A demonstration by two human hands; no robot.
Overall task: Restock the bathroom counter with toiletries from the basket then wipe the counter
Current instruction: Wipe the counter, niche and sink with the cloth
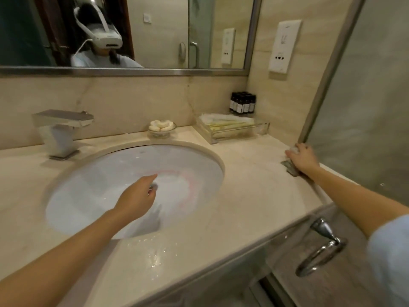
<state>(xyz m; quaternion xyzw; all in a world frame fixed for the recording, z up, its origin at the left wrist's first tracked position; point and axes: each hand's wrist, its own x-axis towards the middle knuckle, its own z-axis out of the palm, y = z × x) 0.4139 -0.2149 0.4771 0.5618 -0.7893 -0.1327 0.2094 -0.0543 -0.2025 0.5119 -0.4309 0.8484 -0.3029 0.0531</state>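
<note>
My right hand (303, 159) rests on a grey-white cloth (290, 166) at the counter's right edge, next to the frosted glass panel; its fingers curl over the cloth's top. My left hand (138, 197) hangs over the white sink basin (93, 191) with loosely curled fingers and holds nothing. On the beige marble counter (254, 196) stand several dark small bottles (242, 103) in the far right corner, a clear tray (232, 129) with packaged toiletries in front of them, and a glass dish of round soaps (161, 127). No basket is in view.
A square chrome faucet (60, 131) stands left of the basin. Water drops lie on the counter's front edge (155, 255). A chrome towel ring (321, 249) hangs below the counter at the right. A mirror (132, 29) and a wall socket (284, 47) are behind.
</note>
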